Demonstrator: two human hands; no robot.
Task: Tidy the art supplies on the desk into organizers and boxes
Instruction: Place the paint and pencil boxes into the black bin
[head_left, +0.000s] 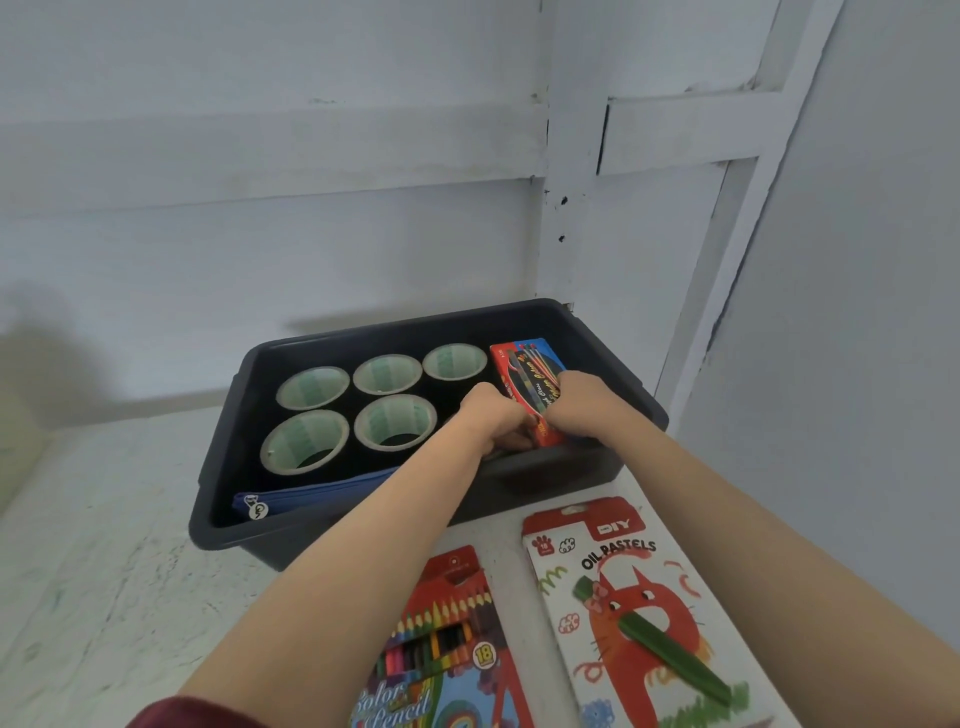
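Since tape rolls (311, 387) fill the left of the bin (223, 499), left hand (493, 415) and right hand (582, 405) both clasp the red pen box (524, 374), seating it in the bin's free right end. Pencil box (452, 639) and pastel box (639, 613) lie on the table (104, 571), likely next.

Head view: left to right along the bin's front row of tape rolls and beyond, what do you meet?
In order: left tape roll → right tape roll → left hand → red box → right hand; both hands grip the box.
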